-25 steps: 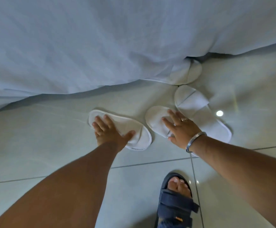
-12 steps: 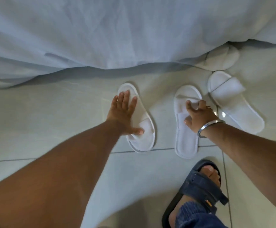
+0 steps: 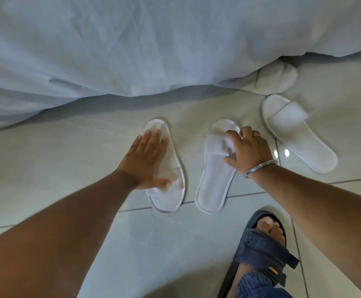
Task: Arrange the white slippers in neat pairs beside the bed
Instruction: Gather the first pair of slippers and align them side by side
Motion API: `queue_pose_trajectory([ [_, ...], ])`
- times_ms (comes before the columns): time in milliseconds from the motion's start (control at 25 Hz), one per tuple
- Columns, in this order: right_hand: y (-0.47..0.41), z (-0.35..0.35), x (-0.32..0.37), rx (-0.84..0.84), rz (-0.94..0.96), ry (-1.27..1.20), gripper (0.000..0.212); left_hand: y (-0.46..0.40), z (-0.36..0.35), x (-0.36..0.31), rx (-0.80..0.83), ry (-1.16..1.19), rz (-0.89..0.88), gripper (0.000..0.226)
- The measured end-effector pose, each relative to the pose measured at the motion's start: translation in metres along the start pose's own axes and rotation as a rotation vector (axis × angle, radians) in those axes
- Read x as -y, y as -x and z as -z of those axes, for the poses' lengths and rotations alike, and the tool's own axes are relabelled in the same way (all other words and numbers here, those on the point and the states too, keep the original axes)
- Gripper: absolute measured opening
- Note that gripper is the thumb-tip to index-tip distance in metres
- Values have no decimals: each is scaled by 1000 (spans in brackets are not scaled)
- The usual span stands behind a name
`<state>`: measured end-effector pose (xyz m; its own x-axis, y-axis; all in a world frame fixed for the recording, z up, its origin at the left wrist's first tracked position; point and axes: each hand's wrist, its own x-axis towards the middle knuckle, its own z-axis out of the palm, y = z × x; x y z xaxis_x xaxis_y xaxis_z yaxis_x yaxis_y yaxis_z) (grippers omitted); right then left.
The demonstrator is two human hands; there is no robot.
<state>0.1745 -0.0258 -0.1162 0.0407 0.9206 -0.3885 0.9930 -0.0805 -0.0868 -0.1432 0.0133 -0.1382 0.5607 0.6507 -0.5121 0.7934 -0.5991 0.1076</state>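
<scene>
1. Head view, and it's the only one. Four white slippers on the tiled floor [image 3: 57, 160] by the hanging bed sheet [image 3: 132, 50]. The left slipper [image 3: 171, 168] and middle slipper [image 3: 215, 181] lie side by side near the sheet's edge, close but not touching, and they point opposite ways: the left one has its strap at the near end, the middle one at the far end.

2. Left hand [image 3: 145, 162] lies flat on the left slipper's sole, fingers spread wide, thumb near the strap. It's pressing, not gripping.

3. Right hand [image 3: 248, 151] is curled over the strap of the middle slipper, fingers bent round the band and pinching it.

4. The third slipper [image 3: 298, 132] sits angled off to the right, well clear of the hands. The fourth slipper [image 3: 276, 80] is half tucked under the sheet edge, so I can't see how it's turned.

5. Handling guess: these look like thin hotel terry slippers, really light and floppy, and probably slide easily on glossy tile. A flat palm is fine for pushing or spinning one. For lifting I'd grab the strap, since the sole would likely just bend.

6. There's a foot in a dark sandal [image 3: 263, 250] close to the near end of the middle slipper, so it could get nudged.
</scene>
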Motion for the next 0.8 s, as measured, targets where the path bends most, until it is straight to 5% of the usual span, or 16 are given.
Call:
queue_pose_trajectory([
  [160,-20,2,-12,118,94,42,90,7,-7,0,5,-10,5,123],
  [520,-33,25,-15,77,182,209,39,-5,11,-6,53,41,48,118],
  [680,-43,84,-18,370,158,-68,35,-7,23,-14,-90,406,106,106],
  [800,-50,131,-3,279,97,-184,36,-3,41,-16,-103,837,142,86],
])
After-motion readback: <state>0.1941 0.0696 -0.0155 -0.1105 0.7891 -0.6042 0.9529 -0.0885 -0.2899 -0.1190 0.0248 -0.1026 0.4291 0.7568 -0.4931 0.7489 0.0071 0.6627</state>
